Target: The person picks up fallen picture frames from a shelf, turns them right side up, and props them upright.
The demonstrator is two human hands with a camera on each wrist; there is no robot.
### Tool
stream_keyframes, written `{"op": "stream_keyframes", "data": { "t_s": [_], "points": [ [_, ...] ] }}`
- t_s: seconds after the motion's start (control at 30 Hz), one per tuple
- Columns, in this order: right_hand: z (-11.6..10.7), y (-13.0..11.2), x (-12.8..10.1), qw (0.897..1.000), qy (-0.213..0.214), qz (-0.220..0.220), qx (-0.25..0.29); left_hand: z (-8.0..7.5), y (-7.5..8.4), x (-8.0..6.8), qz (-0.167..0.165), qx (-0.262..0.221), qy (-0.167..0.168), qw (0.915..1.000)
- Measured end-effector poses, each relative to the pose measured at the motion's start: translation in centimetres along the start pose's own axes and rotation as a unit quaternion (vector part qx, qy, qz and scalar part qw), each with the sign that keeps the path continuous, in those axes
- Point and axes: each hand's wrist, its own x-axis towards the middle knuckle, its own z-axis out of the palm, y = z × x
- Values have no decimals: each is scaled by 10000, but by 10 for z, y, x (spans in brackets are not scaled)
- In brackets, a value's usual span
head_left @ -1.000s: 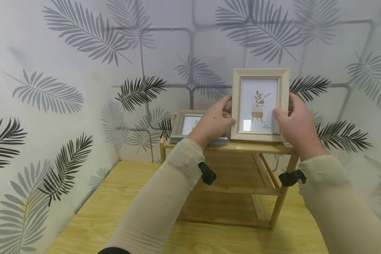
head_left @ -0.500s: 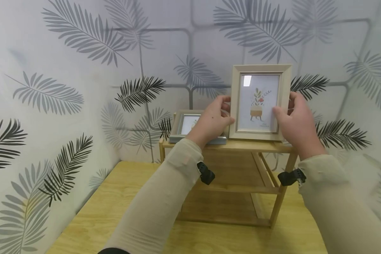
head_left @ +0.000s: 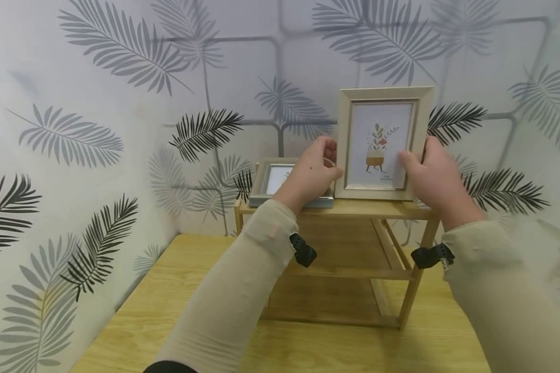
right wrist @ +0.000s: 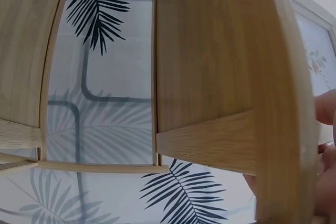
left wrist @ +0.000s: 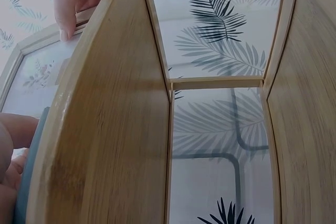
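Observation:
A cream picture frame [head_left: 385, 93] with a potted-plant print stands nearly upright on the top board of a wooden rack [head_left: 378, 209], as seen in the head view. My right hand [head_left: 441, 178] grips its right edge, thumb on the front and fingers out of sight behind. At the left edge, my left hand [head_left: 310, 168] holds the frame with thumb and curled fingers; how far these reach behind is hidden. A second picture frame [head_left: 260, 181], grey-edged, lies leaning back on the rack's left half, partly covered by my left hand.
Two lower wooden shelves [head_left: 340, 248] of the rack sit under the top board. The rack stands on a yellow wood-grain table [head_left: 177, 290]. A leaf-patterned wall [head_left: 242, 67] rises close behind and on the left.
The cream frame has tilted more upright, its top edge rising, and the light reflection on its glass has gone. Both hands keep their places at its sides. The head view has dipped slightly.

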Motion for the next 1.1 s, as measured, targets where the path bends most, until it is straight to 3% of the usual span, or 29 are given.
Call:
{"op": "stream_keyframes", "data": {
  "t_s": [0.33, 0.6, 1.1],
  "points": [
    [3, 3, -6, 10000, -90, -4, 40, 1, 0, -3, 53, 199, -79, 9998],
    [3, 5, -8, 9999, 73, 0, -77, 1, 1, -2, 133, 271, -145, 9994],
    [5, 5, -4, 9995, 128, 299, 14, 0, 1, -3, 260, 444, -225, 9984]
  ]
}}
